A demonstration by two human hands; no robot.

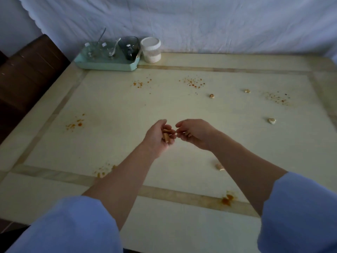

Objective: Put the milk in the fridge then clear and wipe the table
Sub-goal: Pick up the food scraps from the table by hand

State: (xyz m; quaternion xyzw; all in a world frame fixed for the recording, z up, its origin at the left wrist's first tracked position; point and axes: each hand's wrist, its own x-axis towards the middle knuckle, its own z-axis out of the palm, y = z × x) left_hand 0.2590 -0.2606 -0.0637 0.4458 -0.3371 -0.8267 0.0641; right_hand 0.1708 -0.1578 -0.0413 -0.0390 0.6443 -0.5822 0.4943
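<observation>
- At far left rear of the table (164, 110): green tray (107, 65) with glasses, spoons and a dark cup, white-lidded jar (151, 50) just beside it; none cleared yet.
- No milk anywhere in view; fridge step looks done, can't confirm.
- Orange stains (75, 124) at left, more at rear centre, far right and near edge; wiping not started, no cloth visible.
- Left hand (160, 137) cupped palm-up over table centre, fingers curled around collected food scraps (166, 135).
- Right hand (193, 133) just beside it, fingertips pinched together, seemingly dropping a bit into the left palm; what's in the pinch I can't tell.
- Loose crumbs (271, 121) remain at right, another by the right forearm.
- Judgement: mid-clearing; scraps, tray, jar, then wipe left.
</observation>
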